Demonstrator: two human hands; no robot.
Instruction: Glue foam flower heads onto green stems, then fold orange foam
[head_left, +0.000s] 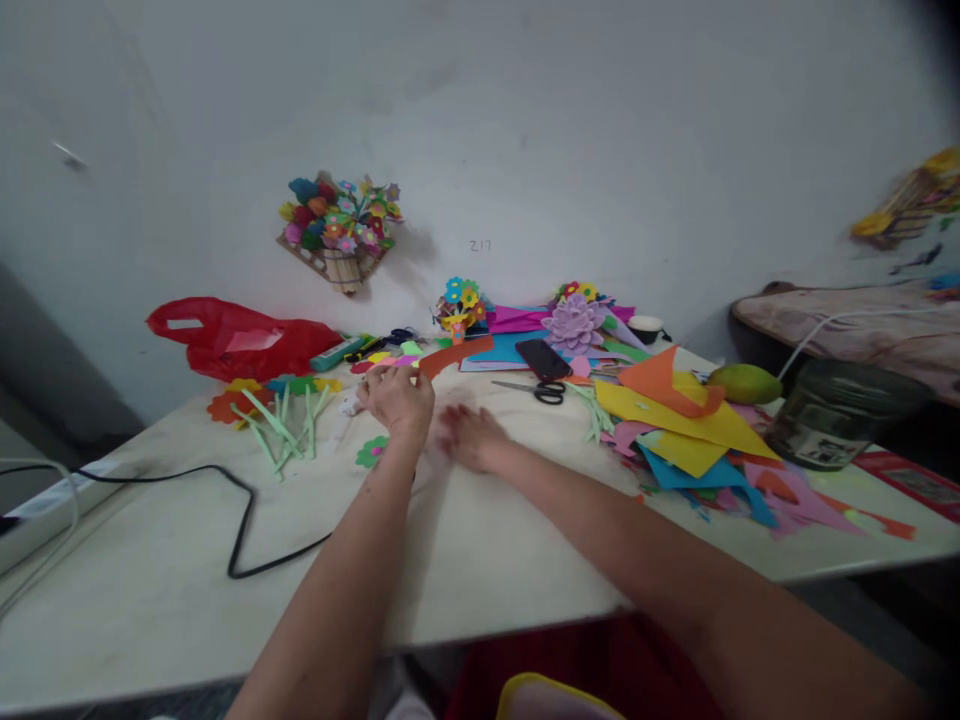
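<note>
My left hand (397,400) is over the table with its fingers bent downward and closed; what lies under them is hidden. An orange foam strip (457,355) meets the hand's far edge, and I cannot tell whether the fingers grip it. Just left of those fingers lies a white object (349,405), partly covered. My right hand (472,438) rests low over the tabletop, fingers spread and smeared by motion, holding nothing I can see. Beside my left wrist sits a green foam flower (370,452) with a pink centre.
Pale green strips (279,430) and a red plastic bag (240,338) are on the left, near a black cord (244,530). Scissors (544,392) and a phone (543,360) lie beyond my hands. Foam sheets (682,420), a mango (744,383) and a dark jar (836,415) occupy the right.
</note>
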